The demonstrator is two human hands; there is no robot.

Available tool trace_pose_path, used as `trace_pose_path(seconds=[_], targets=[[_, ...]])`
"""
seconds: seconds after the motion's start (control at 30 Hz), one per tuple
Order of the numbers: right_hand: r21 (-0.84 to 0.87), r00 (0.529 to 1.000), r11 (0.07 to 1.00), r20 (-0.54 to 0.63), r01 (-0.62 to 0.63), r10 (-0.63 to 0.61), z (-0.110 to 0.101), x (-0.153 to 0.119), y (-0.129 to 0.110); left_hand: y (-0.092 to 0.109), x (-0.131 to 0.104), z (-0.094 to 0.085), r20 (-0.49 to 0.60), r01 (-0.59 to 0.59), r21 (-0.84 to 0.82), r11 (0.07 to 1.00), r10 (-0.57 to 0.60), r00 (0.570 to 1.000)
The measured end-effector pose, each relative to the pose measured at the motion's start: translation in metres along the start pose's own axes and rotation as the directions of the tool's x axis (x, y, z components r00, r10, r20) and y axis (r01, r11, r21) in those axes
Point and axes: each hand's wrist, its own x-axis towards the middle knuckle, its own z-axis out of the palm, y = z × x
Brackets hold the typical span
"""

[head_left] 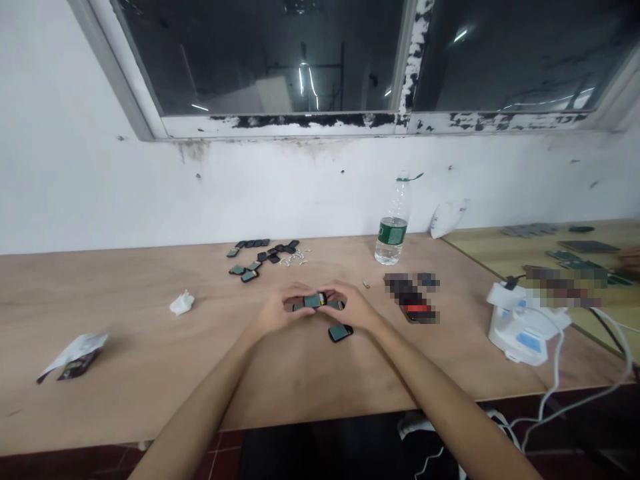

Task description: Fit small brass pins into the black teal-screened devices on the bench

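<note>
Between my two hands, a small black device with a grey-green screen-like face point(315, 301) is held just above the wooden table point(280, 393). My left hand point(281, 308) grips its left side and my right hand point(354, 305) its right side, fingers curled round the edges. Parts of similar pieces show behind and beside my fingers. Just below my right hand lies another black piece with a grey-green face point(341, 332). Farther back, several black pieces point(249, 275) are scattered beside a small pile of white bits point(295, 257).
A water bottle point(391, 233) stands near the wall. To the right are a blurred dark object point(413, 300) and a white power strip point(523, 327) with cables. Crumpled tissue point(182, 303) and a torn wrapper point(77, 355) lie left. Green boards point(585, 267) sit far right.
</note>
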Motion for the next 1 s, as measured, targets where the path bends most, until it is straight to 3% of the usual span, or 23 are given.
trace_pose_path(seconds=[0.1,0.3,0.47,0.67,1.0], targets=[[-0.037,1.0,0.999,-0.013,-0.01,0.01,-0.001,0.0,0.001,0.0,-0.002,0.0,-0.009,0.084,-0.045,0.995,-0.085,0.996],[-0.086,0.999,0.995,0.027,0.049,-0.047,0.002,-0.001,0.004,-0.015,-0.002,-0.002,0.15,0.237,-0.264,0.935,-0.203,0.968],[-0.086,0.992,0.988,0.017,0.129,-0.128,0.003,-0.001,0.007,-0.028,0.0,-0.004,0.184,0.354,-0.365,0.861,-0.306,0.934],[-0.087,0.982,0.978,0.026,0.189,-0.187,0.002,0.0,0.007,-0.029,0.001,-0.001,0.134,0.402,-0.367,0.839,-0.38,0.915],[-0.076,0.987,0.984,0.023,0.163,-0.162,0.003,-0.001,0.003,-0.038,0.003,0.001,0.121,0.431,-0.389,0.814,-0.418,0.9]])
